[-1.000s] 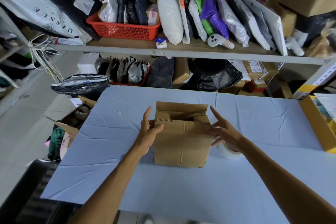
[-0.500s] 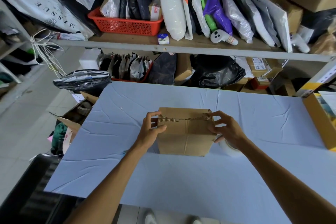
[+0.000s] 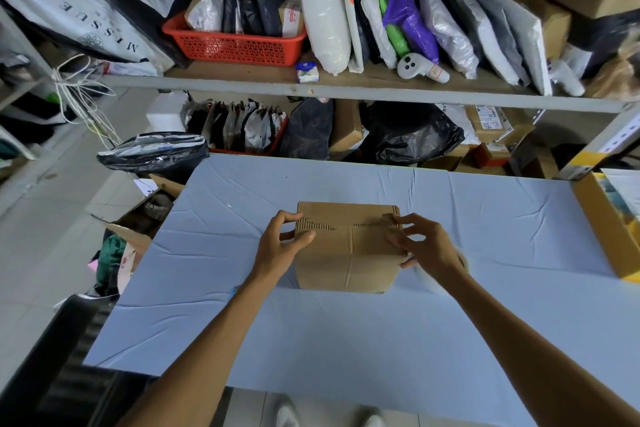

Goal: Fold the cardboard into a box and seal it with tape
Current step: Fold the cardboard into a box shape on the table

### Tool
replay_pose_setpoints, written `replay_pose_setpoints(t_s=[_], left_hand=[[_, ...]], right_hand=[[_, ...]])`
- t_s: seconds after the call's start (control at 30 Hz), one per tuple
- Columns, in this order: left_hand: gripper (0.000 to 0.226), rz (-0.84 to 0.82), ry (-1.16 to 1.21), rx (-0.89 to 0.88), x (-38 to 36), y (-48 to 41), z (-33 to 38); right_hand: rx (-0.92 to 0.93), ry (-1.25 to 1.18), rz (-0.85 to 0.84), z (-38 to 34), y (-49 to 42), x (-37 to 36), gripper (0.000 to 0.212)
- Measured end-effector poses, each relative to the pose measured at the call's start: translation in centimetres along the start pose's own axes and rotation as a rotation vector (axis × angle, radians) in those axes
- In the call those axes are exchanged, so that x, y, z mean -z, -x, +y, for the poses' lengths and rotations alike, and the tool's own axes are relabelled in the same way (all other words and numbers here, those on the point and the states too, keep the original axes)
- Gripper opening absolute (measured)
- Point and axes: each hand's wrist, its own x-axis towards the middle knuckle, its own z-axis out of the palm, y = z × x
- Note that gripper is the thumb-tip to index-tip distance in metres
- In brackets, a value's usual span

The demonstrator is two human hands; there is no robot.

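A small brown cardboard box (image 3: 348, 253) stands on the light blue table (image 3: 311, 340), its top flaps folded down and meeting along a ragged seam. My left hand (image 3: 282, 246) grips the box's left top edge, thumb on the near flap and fingers curled over the side. My right hand (image 3: 424, 243) holds the right top edge the same way, thumb pressing the flap. A roll of clear tape (image 3: 431, 279) lies on the table just right of the box, mostly hidden behind my right wrist.
A yellow-edged cardboard tray (image 3: 602, 229) sits at the table's right edge. Shelves with a red basket (image 3: 232, 43), parcels and black bags stand behind the table. An open carton (image 3: 138, 229) with clothes stands on the floor to the left.
The box's top flaps were standing open and are now folded flat. Both hands have gone from open beside the box to gripping its top edges.
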Motion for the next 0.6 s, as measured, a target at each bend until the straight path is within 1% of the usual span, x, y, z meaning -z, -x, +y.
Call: replay_pose_setpoints(t_s=[0.13,0.27,0.43,0.6], left_hand=[[0.025,0.023,-0.027,0.005,-0.1,-0.2,0.0],[0.021,0.021,-0.026,0.01,0.0,-0.5,-0.3],[0.019,0.06,-0.035,0.007,-0.4,-0.5,0.0],[0.02,0.054,-0.054,0.008,-0.4,-0.7,0.5]], right_hand=[[-0.014,-0.002,0.083,0.7,-0.3,-1.2,0.034],[-0.02,0.023,0.092,0.8,-0.7,-1.2,0.032],[-0.02,0.045,0.108,0.9,-1.1,-1.0,0.032],[0.0,0.12,0.094,0.1,-1.6,-0.6,0.023]])
